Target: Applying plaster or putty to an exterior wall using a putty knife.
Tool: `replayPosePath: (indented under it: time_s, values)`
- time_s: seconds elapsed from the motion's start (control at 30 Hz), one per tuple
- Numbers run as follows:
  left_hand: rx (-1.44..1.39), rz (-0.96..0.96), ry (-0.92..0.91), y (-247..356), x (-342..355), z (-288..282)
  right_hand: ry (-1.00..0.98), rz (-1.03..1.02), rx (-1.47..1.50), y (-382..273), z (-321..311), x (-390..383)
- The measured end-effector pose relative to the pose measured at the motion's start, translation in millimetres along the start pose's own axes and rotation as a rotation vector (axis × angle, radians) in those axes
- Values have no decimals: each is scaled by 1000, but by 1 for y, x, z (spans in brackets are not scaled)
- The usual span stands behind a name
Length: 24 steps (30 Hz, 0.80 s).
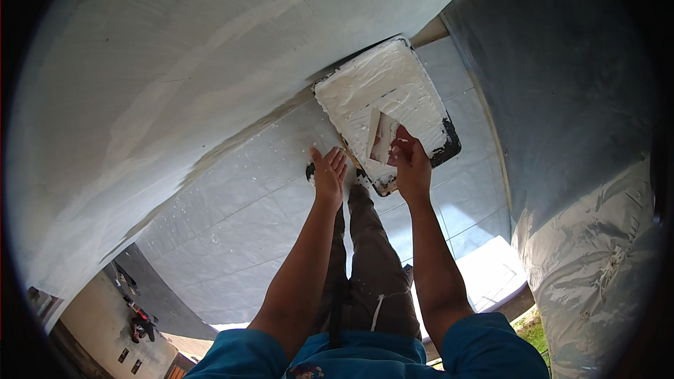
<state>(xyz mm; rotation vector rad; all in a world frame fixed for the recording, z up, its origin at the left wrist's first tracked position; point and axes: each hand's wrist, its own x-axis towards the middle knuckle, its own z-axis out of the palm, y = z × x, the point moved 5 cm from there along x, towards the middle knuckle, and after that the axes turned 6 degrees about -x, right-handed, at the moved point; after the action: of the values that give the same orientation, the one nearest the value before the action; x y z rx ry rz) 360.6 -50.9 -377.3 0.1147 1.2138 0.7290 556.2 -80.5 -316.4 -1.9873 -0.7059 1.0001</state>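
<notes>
My right hand (411, 161) grips a flat scraper (381, 139), reddish near my fingers and smeared white, over a large rectangular dark-edged tray (446, 143). A thick, unevenly spread white paste (379, 77) covers much of the tray. Just left of the tray's lower part, my left hand (328, 175) is open, its fingers extended together and slightly curved, with white flecks at the tips and nothing visible in it.
A pale wall (161, 49) rises along the upper left. A dark grey surface (554, 77) and crumpled sheeting (583, 260) line the right. My legs (368, 253) stand on white-speckled grey floor tiles (232, 203). Small dark and red items (140, 323) lie at lower left.
</notes>
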Motion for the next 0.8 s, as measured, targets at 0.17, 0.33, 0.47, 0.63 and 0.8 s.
replayPosePath:
  time_s: [0.17, 0.33, 0.47, 0.63, 0.8]
  values:
    - [-17, -17, -1, -11, -1, -2, 2, -109, -320, 8, 7, 10]
    - [-26, -23, -19, -15, -6, 0, 5, -136, -257, 14, 3, 18]
    - [-31, -28, 53, -8, -17, -8, -125, 327, 471, 29, 3, 16]
    - [-45, 22, 48, 27, -45, 3, -323, 421, 986, -18, -15, 5]
    - [-38, 202, 1, 92, -105, 4, -423, 262, 1114, -90, -33, -17]
